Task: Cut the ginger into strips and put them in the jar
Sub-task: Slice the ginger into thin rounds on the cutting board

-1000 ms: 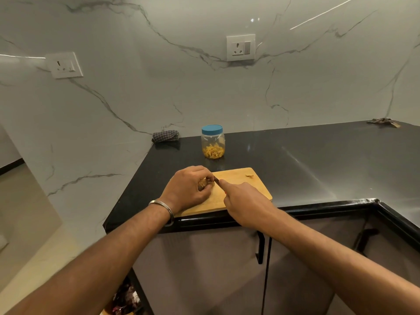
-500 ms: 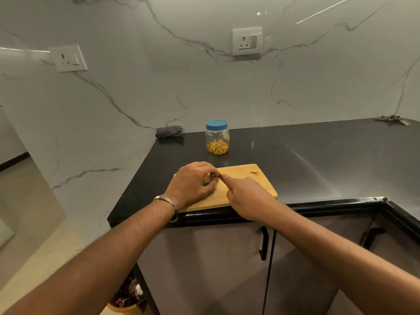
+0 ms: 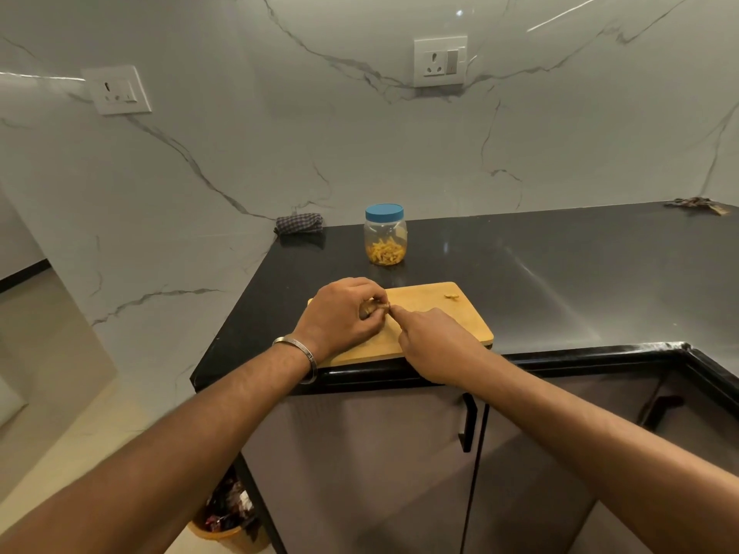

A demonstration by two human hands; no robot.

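A wooden cutting board (image 3: 444,321) lies at the front edge of the black counter (image 3: 560,273). My left hand (image 3: 340,313) grips a brown piece of ginger (image 3: 370,308) on the board's left part. My right hand (image 3: 432,337) is curled beside it, with the index finger stretched to the ginger; the knife it holds is almost wholly hidden under the hand. A small ginger scrap (image 3: 452,297) lies at the board's far right corner. Behind the board stands a clear jar (image 3: 385,241) with a blue lid on, yellow ginger strips at its bottom.
A folded checked cloth (image 3: 300,224) lies at the counter's back left corner, and a small dark object (image 3: 696,203) far back right. Cabinet doors with black handles (image 3: 468,425) are below the counter. A waste bin (image 3: 228,513) stands on the floor at the left.
My head has tilted, so the scene sits lower in view. Both hands stay together on the ginger, with only slight shifts of the right index finger.
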